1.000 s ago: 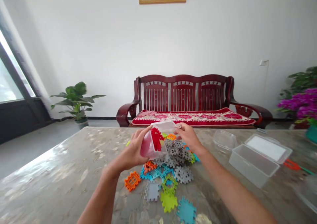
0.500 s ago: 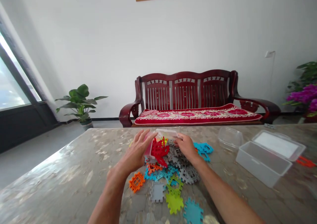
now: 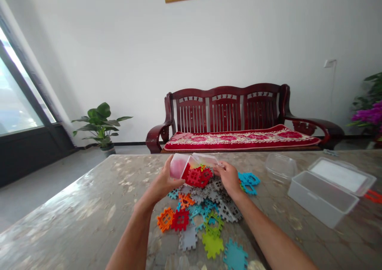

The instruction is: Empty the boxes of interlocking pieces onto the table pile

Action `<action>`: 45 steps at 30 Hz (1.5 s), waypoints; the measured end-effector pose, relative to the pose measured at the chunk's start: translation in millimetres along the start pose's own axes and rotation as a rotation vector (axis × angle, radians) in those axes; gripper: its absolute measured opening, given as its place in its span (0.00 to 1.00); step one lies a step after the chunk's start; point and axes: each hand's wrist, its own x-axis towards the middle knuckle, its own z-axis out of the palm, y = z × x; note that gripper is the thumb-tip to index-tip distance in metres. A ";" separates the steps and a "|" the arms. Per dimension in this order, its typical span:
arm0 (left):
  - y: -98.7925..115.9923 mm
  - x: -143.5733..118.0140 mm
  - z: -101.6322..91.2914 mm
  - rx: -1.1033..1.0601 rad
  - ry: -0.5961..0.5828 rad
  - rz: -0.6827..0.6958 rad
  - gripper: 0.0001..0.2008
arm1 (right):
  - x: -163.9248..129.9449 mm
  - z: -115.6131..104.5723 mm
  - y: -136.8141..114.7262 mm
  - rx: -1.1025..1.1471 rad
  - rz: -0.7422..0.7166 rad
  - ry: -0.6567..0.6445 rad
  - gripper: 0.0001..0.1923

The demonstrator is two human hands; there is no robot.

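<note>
Two hands work over a heap of flat plastic puzzle pieces on the table [image 3: 89,210]. The left hand [image 3: 161,185] holds a small box [image 3: 178,167], thumb along its near side and the other fingers mostly hidden behind it; the box is tipped over, mouth facing right. The right hand [image 3: 229,177] has its fingers closed together on the near right corner of the lid [image 3: 205,159], which is swung open at the box's far side. Red pieces [image 3: 200,177] sit at the mouth and spill onto the gray pieces [image 3: 228,206] just beneath, so there is little room between box and heap.

The heap's near edge trails toward the person: an orange piece [image 3: 165,219] touches a red piece [image 3: 180,220], with a pale gray piece [image 3: 188,239], a lime piece [image 3: 213,246] and a teal piece [image 3: 235,255] nearer. Blue pieces [image 3: 249,182] lie just right of the right hand.

A wide stretch of tabletop runs from the left forearm to the slanting left edge. Beyond the hands, only a narrow strip lies before the far edge and the bench [image 3: 227,113]. On the right, a clear tub [image 3: 281,168] and a larger box [image 3: 322,200] with its lid raised limit sideways room.
</note>
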 end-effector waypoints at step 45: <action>68.2 -8.6 24.6 -0.964 -0.021 -0.438 0.49 | -6.3 -13.8 -72.5 -0.001 -0.254 0.085 0.23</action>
